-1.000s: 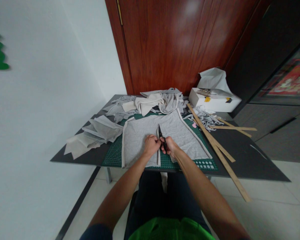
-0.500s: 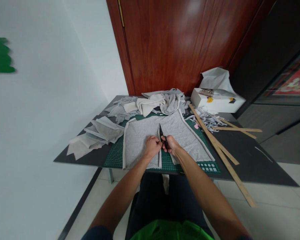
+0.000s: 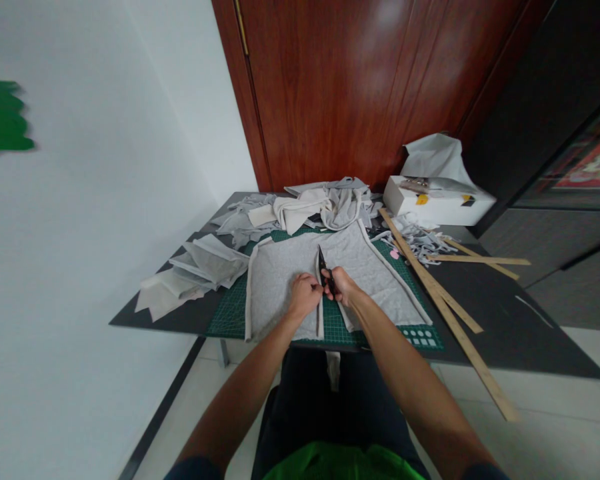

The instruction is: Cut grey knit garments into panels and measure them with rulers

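A grey piece of fabric (image 3: 280, 280) with a pale border lies spread on a green cutting mat (image 3: 230, 310) on a dark table. My right hand (image 3: 341, 287) grips black scissors (image 3: 325, 270), whose blades point away from me along a cut running up the cloth's middle. My left hand (image 3: 304, 295) is closed on the fabric just left of the cut, pinching its edge. The two hands nearly touch. The cloth is split from the near edge up to the scissors.
Folded grey fabric pieces (image 3: 195, 270) lie at the table's left. A heap of cloth (image 3: 320, 203) sits at the back. A white box (image 3: 437, 203) with paper stands back right. Long wooden strips (image 3: 445, 300) run along the right, one overhanging the table's edge (image 3: 530, 363). A wooden door is behind.
Both hands and the scissors have moved slightly farther up the cloth, and the gap in the fabric near me has widened. The view has shifted a little.
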Tool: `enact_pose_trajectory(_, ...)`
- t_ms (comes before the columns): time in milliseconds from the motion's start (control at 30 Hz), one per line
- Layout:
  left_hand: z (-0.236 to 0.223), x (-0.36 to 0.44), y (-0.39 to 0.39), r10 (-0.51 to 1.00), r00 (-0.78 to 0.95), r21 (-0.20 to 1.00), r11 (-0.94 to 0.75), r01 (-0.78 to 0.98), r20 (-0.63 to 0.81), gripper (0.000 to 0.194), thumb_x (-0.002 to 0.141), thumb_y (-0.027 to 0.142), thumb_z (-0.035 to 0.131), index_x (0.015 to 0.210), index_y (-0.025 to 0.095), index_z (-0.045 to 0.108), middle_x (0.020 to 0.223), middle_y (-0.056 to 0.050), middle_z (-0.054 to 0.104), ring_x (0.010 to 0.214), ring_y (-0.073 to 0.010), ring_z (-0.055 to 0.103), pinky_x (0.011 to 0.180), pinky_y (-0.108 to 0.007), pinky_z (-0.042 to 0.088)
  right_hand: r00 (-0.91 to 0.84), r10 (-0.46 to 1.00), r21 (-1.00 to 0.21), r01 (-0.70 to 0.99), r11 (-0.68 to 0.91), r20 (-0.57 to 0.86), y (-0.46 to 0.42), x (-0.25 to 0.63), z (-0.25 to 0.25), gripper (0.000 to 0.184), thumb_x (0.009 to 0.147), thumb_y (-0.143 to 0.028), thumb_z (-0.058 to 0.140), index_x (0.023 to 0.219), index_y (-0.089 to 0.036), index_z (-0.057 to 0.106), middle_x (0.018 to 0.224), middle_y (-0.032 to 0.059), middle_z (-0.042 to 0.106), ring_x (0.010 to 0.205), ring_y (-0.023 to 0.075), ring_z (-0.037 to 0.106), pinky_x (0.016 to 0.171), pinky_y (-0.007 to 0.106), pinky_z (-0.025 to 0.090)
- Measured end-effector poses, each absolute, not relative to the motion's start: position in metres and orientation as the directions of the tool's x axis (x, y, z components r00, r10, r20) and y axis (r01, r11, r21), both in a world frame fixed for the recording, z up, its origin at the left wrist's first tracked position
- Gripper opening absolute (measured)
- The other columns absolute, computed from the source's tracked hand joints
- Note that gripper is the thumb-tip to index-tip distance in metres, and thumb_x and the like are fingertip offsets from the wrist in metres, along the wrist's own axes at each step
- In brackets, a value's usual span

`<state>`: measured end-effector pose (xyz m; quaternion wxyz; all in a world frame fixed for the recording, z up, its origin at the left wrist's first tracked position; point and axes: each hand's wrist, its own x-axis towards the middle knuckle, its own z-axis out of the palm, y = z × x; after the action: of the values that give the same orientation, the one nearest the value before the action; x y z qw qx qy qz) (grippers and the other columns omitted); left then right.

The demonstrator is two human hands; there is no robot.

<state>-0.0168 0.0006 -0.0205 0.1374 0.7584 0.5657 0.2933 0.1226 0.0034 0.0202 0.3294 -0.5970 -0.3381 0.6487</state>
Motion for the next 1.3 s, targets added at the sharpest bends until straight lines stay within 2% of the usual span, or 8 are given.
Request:
enact_pose_trajectory(133,-0.019,-0.017,0.000,0.939,0.198,0.553,-0.326,0.767,0.280,0.022,0.081,0.008,0.059,0.072,0.020,0.075,0.089,-0.005,0.077,0.094,-0.0202,0.068,0.096,-0.034,0.048,-0.075,0.828,-0.829,-0.022,-0.558,-0.555,0.005,0.123,0.020,0.029,0.101,-0.032,0.046,0.075,-0.021,0.050,0.047,-0.0011,0.052,0.034,0.0103,0.043,0.032,0.021,0.013)
enact_pose_trajectory(333,-0.016,-0.017,-0.001,0.940,0.191,0.575,-0.325,0.751,0.282,0.024,0.083,0.008,0.060,0.070,0.021,0.075,0.087,-0.004,0.077,0.092,-0.0198,0.068,0.097,-0.036,0.047,-0.073,0.829,-0.830,-0.030,-0.557,-0.554,0.012,0.122,0.023,0.029,0.101,-0.037,0.047,0.077,-0.021,0.048,0.049,-0.0007,0.053,0.035,0.0110,0.043,0.031,0.021,0.014)
enact_pose_trajectory(500,-0.017,-0.018,-0.002,0.938,0.195,0.589,-0.333,0.737,0.286,0.025,0.085,0.008,0.060,0.069,0.021,0.075,0.084,-0.004,0.076,0.088,-0.0190,0.066,0.094,-0.035,0.047,-0.051,0.830,-0.830,-0.019,-0.557,-0.556,0.015,0.119,0.025,0.026,0.100,-0.033,0.046,0.077,-0.022,0.047,0.048,-0.0008,0.052,0.035,0.0109,0.043,0.031,0.021,0.013)
enact_pose_trajectory(733,-0.020,-0.017,-0.001,0.940,0.189,0.596,-0.327,0.733,0.283,0.024,0.084,0.009,0.061,0.072,0.022,0.076,0.088,-0.004,0.077,0.091,-0.0194,0.067,0.094,-0.035,0.047,-0.057,0.830,-0.830,-0.022,-0.557,-0.556,0.022,0.119,0.025,0.027,0.100,-0.036,0.046,0.078,-0.022,0.047,0.049,-0.0006,0.052,0.035,0.0113,0.043,0.031,0.020,0.014)
enact_pose_trajectory(1300,-0.022,-0.016,-0.004,0.944,0.181,0.585,-0.314,0.748,0.275,0.023,0.083,0.008,0.064,0.075,0.023,0.079,0.093,-0.003,0.079,0.097,-0.0203,0.070,0.098,-0.035,0.050,-0.044,0.836,-0.836,-0.025,-0.548,-0.547,0.036,0.112,0.027,0.024,0.099,-0.030,0.045,0.077,-0.022,0.048,0.047,-0.0005,0.051,0.035,0.0110,0.042,0.031,0.021,0.014)
